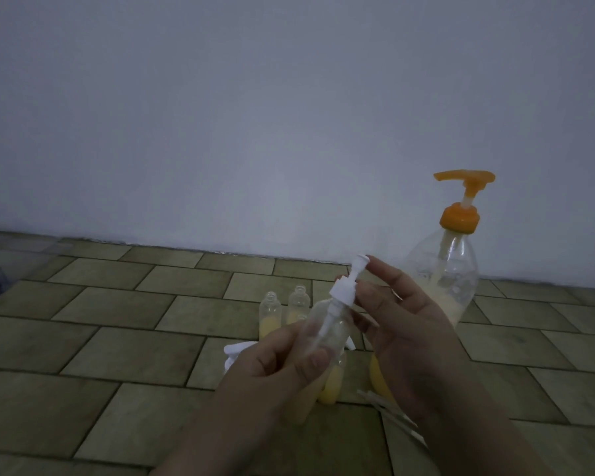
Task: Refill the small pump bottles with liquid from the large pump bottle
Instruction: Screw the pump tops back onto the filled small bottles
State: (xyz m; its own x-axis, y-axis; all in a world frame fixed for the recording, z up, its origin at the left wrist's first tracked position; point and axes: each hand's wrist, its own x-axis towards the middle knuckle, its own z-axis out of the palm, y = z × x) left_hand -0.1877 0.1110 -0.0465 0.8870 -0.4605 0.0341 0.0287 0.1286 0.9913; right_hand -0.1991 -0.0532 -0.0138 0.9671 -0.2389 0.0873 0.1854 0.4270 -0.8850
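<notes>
- Left hand [282,365] grips a small bottle [323,333] by its body, tilted, looks empty to me.
- Right hand [402,324] pinches its white pump [346,286] at the neck; screwing on or off, can't tell.
- Two open bottles [270,314] behind already have yellow stuff at the bottom.
- Big bottle [443,273] stands at the right by the wall, partly full.
- So roughly midway, I'd guess.

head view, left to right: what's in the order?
Open small bottle → second open small bottle → held small bottle in the left hand → white pump pinched by the right hand → large pump bottle with orange pump.
</notes>
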